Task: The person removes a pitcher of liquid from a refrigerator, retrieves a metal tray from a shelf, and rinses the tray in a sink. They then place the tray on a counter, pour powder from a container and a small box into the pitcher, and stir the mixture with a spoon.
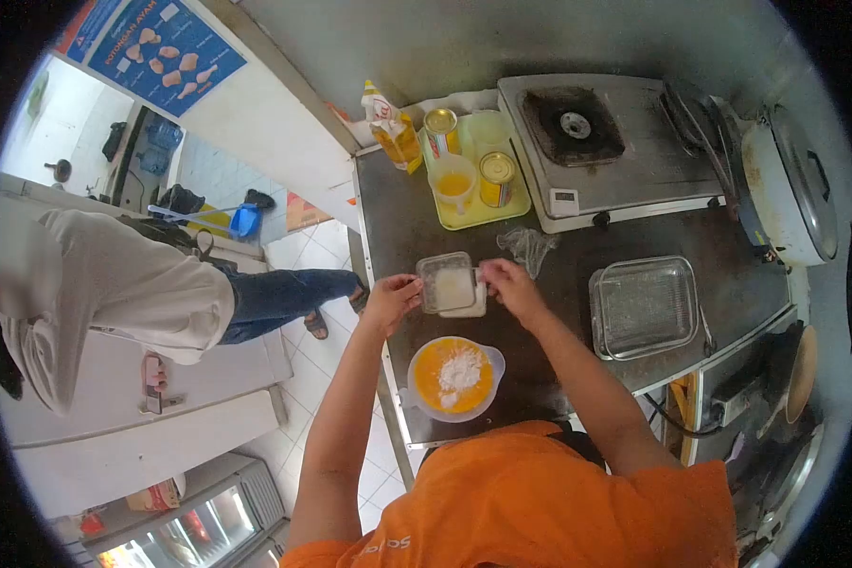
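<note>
My left hand (395, 300) pinches the left edge of a small clear square container (448, 270) above the counter. Partly behind it is a second square container (477, 305) with whitish contents. My right hand (513, 289) is closed at the right edge of this second one; the exact grip is partly hidden. Nearer my body stands a translucent mixing bowl (499, 363) of orange-yellow liquid, with a heap of white powder (461, 373) on top. A crumpled clear plastic bag (528, 248) lies just beyond my right hand.
A yellow-green tray (473, 220) holds two cans and a measuring cup (453, 181), beside an oil pouch (394, 133). A stove (625, 185) bears a small timer (563, 202). At right are a glass dish (646, 308) and large pot (776, 189). Another person (151, 275) stands left.
</note>
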Motion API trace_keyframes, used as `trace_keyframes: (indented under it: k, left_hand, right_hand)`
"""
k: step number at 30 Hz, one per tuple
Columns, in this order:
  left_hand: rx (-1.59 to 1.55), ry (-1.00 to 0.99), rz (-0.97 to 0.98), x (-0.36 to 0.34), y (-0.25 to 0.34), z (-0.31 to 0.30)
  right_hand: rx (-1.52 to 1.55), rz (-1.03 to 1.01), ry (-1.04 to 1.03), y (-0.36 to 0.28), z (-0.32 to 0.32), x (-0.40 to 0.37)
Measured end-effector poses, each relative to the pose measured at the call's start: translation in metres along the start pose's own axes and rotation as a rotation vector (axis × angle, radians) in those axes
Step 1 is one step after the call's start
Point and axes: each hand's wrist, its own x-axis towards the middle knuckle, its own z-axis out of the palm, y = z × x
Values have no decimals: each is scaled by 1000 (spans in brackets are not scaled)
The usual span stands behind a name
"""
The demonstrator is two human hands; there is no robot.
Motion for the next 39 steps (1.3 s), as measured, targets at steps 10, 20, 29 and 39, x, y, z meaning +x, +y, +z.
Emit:
trace_keyframes:
  k: [10, 20, 29, 39]
  left_hand:
    - [566, 65, 172, 17, -12, 19]
    - [779, 291, 427, 6, -11, 33]
    - [976, 374, 385, 7, -10, 44]
    - [712, 366, 428, -23, 15, 44]
  right_hand:
    - [-269, 174, -54, -9, -14, -3]
    - [-366, -157, 171, 0, 3, -9]
    - [-603, -256, 300, 2, 13, -17]
    - [-24, 51, 118, -34, 7, -26]
